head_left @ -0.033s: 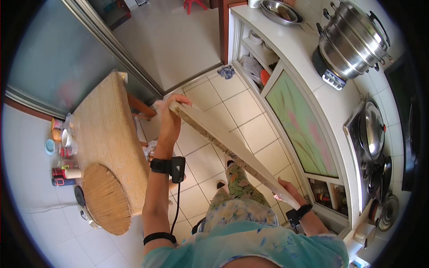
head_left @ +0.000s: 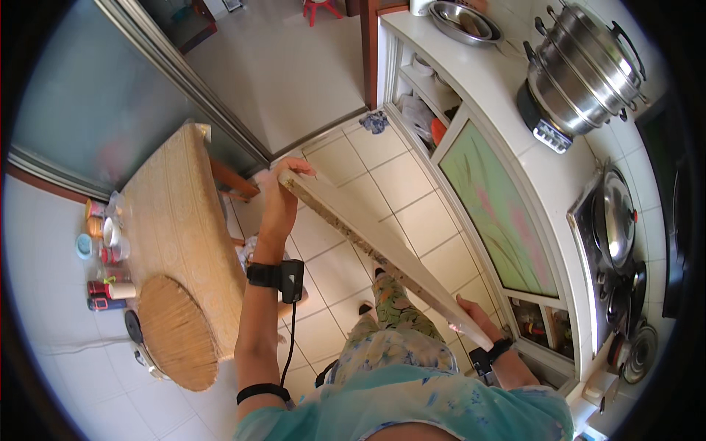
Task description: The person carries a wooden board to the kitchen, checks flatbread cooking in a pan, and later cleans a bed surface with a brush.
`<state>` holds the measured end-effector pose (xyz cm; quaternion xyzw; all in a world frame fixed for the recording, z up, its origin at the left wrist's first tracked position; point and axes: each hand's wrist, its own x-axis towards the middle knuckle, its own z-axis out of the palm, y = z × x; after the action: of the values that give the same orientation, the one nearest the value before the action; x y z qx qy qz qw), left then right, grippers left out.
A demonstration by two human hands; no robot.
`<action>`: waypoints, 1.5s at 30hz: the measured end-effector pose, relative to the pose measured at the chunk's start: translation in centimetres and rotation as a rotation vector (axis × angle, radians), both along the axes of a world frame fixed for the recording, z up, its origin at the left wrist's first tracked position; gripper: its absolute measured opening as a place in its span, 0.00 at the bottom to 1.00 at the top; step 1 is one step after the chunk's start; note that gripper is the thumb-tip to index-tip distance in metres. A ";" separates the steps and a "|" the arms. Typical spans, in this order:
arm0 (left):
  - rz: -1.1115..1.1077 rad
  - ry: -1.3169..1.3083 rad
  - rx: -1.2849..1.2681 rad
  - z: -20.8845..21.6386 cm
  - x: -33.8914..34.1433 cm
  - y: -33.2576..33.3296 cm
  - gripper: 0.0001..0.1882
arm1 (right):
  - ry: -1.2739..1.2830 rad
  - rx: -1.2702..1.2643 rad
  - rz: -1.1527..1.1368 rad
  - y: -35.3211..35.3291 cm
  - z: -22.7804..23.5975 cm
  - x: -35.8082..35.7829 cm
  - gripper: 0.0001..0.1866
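Observation:
A long, pale board (head_left: 401,266) is held on edge in front of me, slanting from upper left to lower right over the floor. Its narrow side looks brown and worn, with dark stains. My left hand (head_left: 284,178) wraps round the far end, its arm stretched forward. At the near end, my right hand (head_left: 476,317) grips the board low beside my body. The fingers of both hands are partly hidden by the board. Black straps with small devices sit on both wrists.
On the left stands a cloth-covered table (head_left: 173,198) with a round woven mat (head_left: 176,334), jars and cups along the wall. To the right, a white counter (head_left: 507,110) carries a steamer pot (head_left: 585,70), metal bowls (head_left: 465,23) and a lidded wok (head_left: 616,217). A rag (head_left: 373,121) lies by the doorway.
The room sits slightly lower in the picture. Both hands keep hold of the board, which stays in nearly the same position.

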<state>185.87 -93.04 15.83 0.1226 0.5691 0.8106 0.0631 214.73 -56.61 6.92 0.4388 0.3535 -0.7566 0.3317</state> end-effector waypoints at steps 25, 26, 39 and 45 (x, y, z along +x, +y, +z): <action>0.071 -0.188 0.065 -5.1 -43.9 1.9 0.25 | -0.003 -0.017 -0.072 -2.3 0.2 -31.6 0.19; 0.056 -0.189 0.066 -4.8 -46.3 1.7 0.25 | -0.011 -0.001 -0.073 -3.3 0.2 -33.0 0.19; -0.066 -0.127 0.047 -0.6 -78.3 3.2 0.18 | -0.162 -0.105 -0.375 -9.4 -0.9 -61.1 0.18; -0.147 -0.117 0.012 -0.6 -91.9 4.6 0.19 | -0.123 -0.267 -0.465 -9.8 -1.1 -74.5 0.20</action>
<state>93.99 -88.47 15.20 0.1167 0.5491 0.8130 0.1549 140.27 -66.44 5.81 0.5056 0.1195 -0.8243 0.2249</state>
